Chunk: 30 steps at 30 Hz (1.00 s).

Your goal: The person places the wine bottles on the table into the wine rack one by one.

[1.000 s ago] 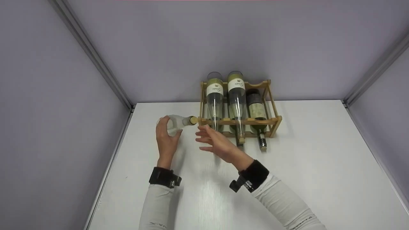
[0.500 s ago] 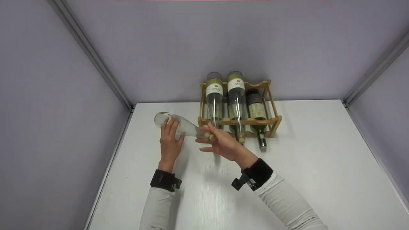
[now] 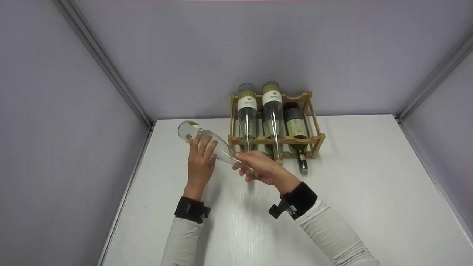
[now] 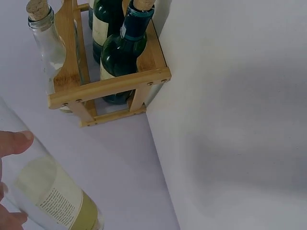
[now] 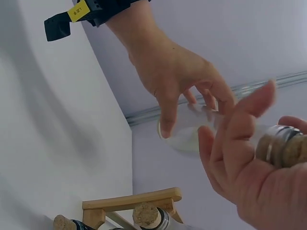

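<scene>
A clear glass wine bottle (image 3: pixel 223 150) with a cork stopper is held slanting above the table, its base up to the left and its neck down to the right. My left hand (image 3: pixel 200 162) grips the body, thumb on one side and fingers on the other. Around the neck curl the fingers of my right hand (image 3: pixel 263 167), covering much of it. In the left wrist view the bottle's yellow-green and white label (image 4: pixel 62 206) shows near its base. The right wrist view has the cork (image 5: pixel 295 151) beside my right palm.
A two-level wooden wine rack (image 3: pixel 318 139) stands against the back wall. Two clear bottles (image 3: pixel 273 111) lie on its upper level, necks toward me. Dark green bottles (image 3: pixel 296 127) lie below. The white table (image 3: pixel 369 184) extends to both sides, bounded by grey walls.
The bottle has swung from pointing right to slanting down toward me, its base rising into view. My right hand, loose beside the neck a second ago, now grips it.
</scene>
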### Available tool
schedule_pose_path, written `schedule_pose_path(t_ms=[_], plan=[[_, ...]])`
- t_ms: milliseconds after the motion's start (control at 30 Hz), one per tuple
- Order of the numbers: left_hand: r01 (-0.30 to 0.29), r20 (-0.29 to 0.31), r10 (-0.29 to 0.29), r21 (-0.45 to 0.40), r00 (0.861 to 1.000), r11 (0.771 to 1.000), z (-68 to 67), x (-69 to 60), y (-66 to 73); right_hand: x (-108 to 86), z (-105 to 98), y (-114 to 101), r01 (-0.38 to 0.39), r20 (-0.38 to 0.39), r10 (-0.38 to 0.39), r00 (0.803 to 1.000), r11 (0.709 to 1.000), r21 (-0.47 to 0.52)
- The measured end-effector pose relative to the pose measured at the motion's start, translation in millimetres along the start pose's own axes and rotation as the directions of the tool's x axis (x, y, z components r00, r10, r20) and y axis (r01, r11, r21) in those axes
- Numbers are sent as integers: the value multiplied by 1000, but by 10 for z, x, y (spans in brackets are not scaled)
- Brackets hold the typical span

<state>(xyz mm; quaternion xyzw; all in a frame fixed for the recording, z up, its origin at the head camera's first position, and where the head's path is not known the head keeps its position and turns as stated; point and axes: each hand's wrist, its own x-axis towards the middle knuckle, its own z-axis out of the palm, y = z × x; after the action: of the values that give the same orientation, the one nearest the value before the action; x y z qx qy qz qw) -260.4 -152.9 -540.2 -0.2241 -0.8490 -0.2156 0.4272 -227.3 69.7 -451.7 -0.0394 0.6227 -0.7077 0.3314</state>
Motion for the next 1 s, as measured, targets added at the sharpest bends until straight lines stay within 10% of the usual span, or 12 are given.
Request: schedule_pose_path(t_ms=[500, 1000], plan=[[-18, 35, 18, 20, 999, 1000, -50, 109, 110, -93, 8, 59, 82, -58, -79, 995, 996, 47], [147, 141, -123, -174, 982, 974, -42, 112, 478, -293, -150, 36, 235, -157, -231, 960, 972, 2]])
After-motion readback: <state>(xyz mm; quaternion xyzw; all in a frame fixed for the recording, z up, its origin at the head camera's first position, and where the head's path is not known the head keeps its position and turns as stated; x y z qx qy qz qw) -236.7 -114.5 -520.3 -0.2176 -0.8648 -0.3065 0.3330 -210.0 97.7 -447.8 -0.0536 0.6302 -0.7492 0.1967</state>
